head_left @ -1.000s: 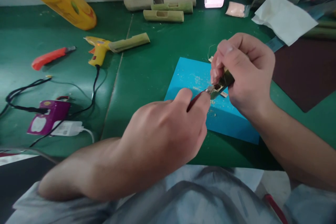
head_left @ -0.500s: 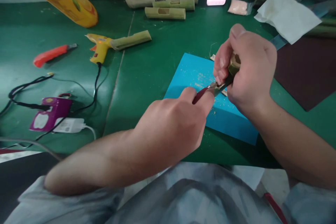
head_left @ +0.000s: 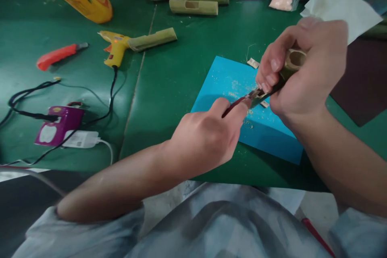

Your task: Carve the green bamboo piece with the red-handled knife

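My right hand point(head_left: 305, 68) is wrapped round a short bamboo tube point(head_left: 292, 63), tilted so its hollow end faces up and toward me. My left hand point(head_left: 208, 133) pinches a red-handled knife point(head_left: 238, 105), whose blade tip meets the lower end of the tube just under my right fingertips. Both hands work above a blue cutting mat point(head_left: 229, 88) dusted with pale shavings. A small bamboo chip point(head_left: 253, 63) lies at the mat's far edge.
On the green table point(head_left: 169, 76): a yellow glue gun point(head_left: 116, 48) with a bamboo piece point(head_left: 152, 40) at its nozzle, an orange utility knife point(head_left: 57, 55), a purple box point(head_left: 60, 124) with white charger and cables, several notched bamboo tubes point(head_left: 193, 7) at the back, white paper point(head_left: 341, 6), a dark brown sheet point(head_left: 363, 80).
My right hand has lifted and moved right, tilting the bamboo tube so its open end shows. My left hand followed with the knife, blade staying at the tube's lower end.
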`<move>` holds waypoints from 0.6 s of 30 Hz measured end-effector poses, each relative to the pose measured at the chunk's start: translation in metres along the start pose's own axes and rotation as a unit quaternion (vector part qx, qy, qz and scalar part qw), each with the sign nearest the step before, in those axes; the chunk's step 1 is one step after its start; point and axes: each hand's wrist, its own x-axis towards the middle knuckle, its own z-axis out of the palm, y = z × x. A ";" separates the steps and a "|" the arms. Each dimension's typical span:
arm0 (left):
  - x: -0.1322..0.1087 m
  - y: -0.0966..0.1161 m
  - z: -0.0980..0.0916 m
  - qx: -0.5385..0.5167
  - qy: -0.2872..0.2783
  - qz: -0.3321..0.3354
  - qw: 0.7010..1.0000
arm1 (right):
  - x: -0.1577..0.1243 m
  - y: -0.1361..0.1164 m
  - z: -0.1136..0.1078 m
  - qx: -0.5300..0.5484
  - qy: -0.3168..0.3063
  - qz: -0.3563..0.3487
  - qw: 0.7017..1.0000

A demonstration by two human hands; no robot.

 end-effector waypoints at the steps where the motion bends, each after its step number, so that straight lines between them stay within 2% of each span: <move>1: 0.001 -0.001 0.002 -0.003 0.007 0.005 1.000 | 0.000 0.000 0.000 0.006 -0.002 -0.005 1.000; 6: 0.002 -0.003 0.009 -0.001 0.016 0.015 1.000 | -0.001 -0.004 0.001 0.026 -0.023 0.009 0.999; 11: -0.002 -0.007 0.003 -0.009 0.002 0.022 1.000 | -0.003 -0.008 0.004 0.020 -0.020 0.020 0.999; 18: -0.004 -0.011 -0.002 -0.031 0.015 0.013 0.999 | -0.002 -0.004 0.003 -0.004 -0.037 0.003 0.999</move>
